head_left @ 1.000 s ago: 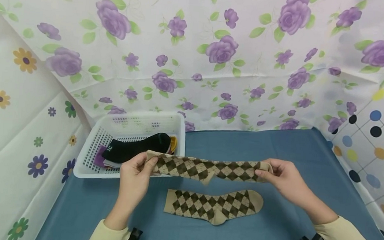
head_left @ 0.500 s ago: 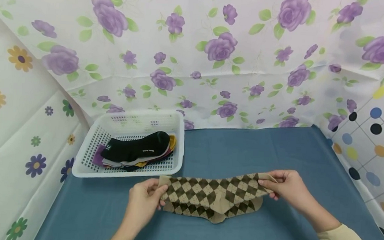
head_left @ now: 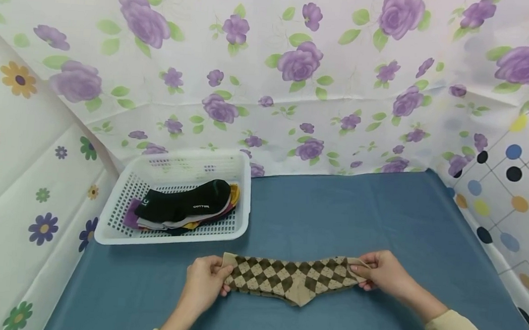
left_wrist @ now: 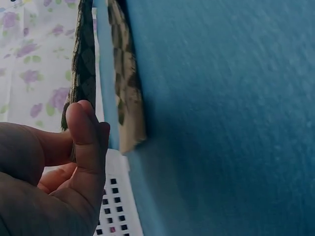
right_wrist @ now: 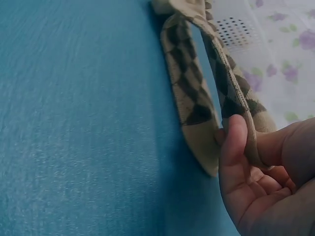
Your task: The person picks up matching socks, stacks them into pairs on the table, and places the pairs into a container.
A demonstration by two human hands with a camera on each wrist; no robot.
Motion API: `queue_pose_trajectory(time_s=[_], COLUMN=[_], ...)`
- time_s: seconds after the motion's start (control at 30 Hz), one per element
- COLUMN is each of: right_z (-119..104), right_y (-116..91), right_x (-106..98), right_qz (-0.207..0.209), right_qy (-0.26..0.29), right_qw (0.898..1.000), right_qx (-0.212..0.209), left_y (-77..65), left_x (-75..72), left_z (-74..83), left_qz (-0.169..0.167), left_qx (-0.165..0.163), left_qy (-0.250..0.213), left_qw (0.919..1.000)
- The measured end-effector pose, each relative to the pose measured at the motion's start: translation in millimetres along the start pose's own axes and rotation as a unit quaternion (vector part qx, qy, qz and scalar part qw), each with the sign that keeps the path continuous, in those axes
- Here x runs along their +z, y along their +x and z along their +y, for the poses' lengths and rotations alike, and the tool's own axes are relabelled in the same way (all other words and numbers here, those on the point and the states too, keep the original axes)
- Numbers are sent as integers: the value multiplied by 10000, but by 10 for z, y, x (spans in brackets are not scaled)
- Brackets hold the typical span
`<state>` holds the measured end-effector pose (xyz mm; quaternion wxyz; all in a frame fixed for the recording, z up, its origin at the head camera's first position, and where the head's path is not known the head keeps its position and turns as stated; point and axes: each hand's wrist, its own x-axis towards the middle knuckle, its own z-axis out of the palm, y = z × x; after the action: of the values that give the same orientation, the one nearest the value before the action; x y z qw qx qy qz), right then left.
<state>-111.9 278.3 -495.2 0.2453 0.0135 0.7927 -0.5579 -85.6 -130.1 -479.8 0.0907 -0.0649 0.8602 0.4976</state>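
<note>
A tan and brown argyle sock (head_left: 280, 276) is stretched sideways between my two hands. My left hand (head_left: 203, 285) pinches its cuff between thumb and fingers. At the toe end, my right hand (head_left: 387, 274) pinches the other tip. Below it a matching argyle sock (right_wrist: 188, 81) lies on the blue cloth, nearly all hidden by the held one in the head view. Both wrist views show a gap between the held sock (left_wrist: 84, 64) and the lower one.
A white plastic basket (head_left: 106, 231) stands at the back left. Inside lies a pile of folded socks with a black sock (head_left: 185, 200) on top. Patterned sheets (head_left: 270, 74) rise behind and at both sides of the blue cloth (head_left: 325, 214).
Both hands have come down and nearer with the held sock. It now covers the lower sock almost fully in the head view, where a second ago the two were apart.
</note>
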Motion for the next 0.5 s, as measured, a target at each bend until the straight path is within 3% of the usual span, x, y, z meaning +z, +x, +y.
queue_pose_trajectory(time_s=[0.3, 0.5], right_z=[72, 137], right_y=[62, 69], right_x=[85, 71], right_qz=[557, 827], right_qy=[-498, -549], right_qw=[9972, 9950], right_qx=[-15, 85], left_y=[99, 99], left_x=[44, 50], left_z=[-135, -162], left_qz=[-43, 163], left_qx=[-22, -7], left_qy=[313, 774], left_qw=[9995, 9969])
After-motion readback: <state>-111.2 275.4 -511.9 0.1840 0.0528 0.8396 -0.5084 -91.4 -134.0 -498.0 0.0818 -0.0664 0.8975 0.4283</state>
